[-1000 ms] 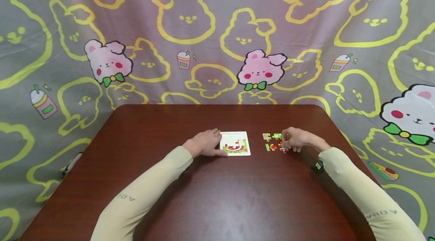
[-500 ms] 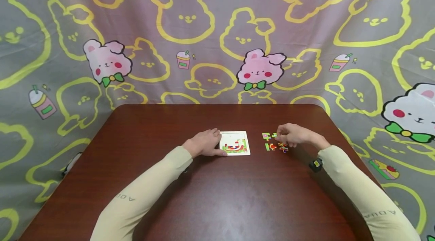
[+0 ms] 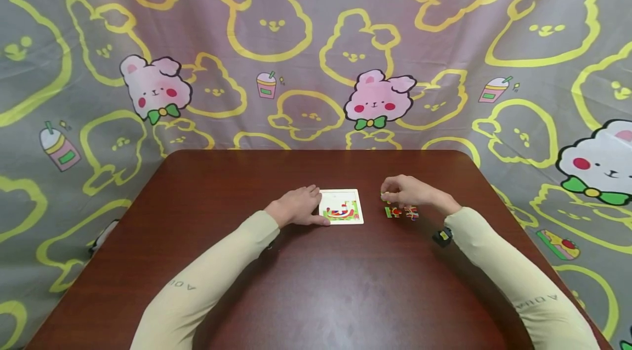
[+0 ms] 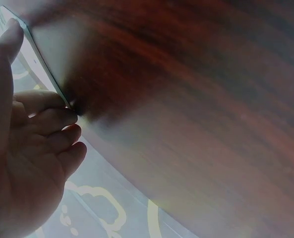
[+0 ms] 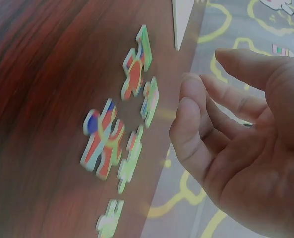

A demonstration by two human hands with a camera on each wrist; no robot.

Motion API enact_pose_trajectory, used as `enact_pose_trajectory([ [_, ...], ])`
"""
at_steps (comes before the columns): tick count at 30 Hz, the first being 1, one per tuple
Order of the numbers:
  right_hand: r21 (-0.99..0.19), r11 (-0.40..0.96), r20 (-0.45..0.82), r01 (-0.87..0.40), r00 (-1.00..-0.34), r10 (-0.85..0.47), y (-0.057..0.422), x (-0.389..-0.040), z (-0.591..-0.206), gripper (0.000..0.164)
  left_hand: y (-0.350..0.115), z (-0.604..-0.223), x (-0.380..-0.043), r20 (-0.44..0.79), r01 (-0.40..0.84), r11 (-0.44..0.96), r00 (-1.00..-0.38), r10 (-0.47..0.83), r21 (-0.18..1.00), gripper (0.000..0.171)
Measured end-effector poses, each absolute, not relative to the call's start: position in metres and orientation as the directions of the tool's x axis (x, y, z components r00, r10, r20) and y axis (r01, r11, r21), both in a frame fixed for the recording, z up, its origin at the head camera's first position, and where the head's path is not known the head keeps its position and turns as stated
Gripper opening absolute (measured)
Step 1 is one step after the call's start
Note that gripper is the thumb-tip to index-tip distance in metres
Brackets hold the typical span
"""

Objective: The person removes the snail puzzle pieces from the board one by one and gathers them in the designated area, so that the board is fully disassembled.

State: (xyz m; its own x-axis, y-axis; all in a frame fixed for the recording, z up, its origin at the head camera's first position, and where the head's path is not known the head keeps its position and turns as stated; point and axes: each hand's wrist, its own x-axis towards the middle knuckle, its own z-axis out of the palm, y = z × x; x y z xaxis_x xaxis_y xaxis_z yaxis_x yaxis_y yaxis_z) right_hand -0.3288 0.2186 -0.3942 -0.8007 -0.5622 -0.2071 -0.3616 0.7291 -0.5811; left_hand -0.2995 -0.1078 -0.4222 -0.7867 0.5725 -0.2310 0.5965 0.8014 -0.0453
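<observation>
A white-framed jigsaw board [image 3: 342,207], partly filled with a colourful picture, lies on the table. My left hand [image 3: 297,206] holds it at its left side, with the thumb near the front corner and fingers at the far corner. In the left wrist view, that thumb [image 4: 11,42] lies on the board's rim [image 4: 45,74] and the other fingers are curled. My right hand [image 3: 411,192] hovers over the loose jigsaw pieces, hiding the far ones. From the right wrist, its thumb and fingers are apart with nothing between them; several pieces, including a red-and-blue one [image 5: 103,141], lie beside it.
The dark wooden table [image 3: 316,284] has rounded far corners. Behind it hangs a patterned curtain [image 3: 306,65]. Two nearer loose pieces, one red and green [image 3: 393,212] and one striped [image 3: 411,213], lie right of the board.
My right hand has moved left across the loose pieces, from the right-hand ones to the far left one, uncovering the striped piece. My left hand stays at the board.
</observation>
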Motion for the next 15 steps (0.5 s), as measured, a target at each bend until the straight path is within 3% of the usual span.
enact_pose_trajectory([
  [9,-0.571,0.73,-0.205,-0.377,-0.795,-0.571,0.198,-0.33,-0.396,0.028,-0.107,-0.422,-0.3,-0.224,0.602,0.797,-0.784,0.579,-0.048,0.093],
  [15,-0.56,0.736,-0.199,-0.38,-0.801,-0.565,0.183,-0.329,-0.395,0.028,-0.109,-0.423,-0.3,-0.207,0.606,0.794,-0.784,0.586,-0.045,0.092],
])
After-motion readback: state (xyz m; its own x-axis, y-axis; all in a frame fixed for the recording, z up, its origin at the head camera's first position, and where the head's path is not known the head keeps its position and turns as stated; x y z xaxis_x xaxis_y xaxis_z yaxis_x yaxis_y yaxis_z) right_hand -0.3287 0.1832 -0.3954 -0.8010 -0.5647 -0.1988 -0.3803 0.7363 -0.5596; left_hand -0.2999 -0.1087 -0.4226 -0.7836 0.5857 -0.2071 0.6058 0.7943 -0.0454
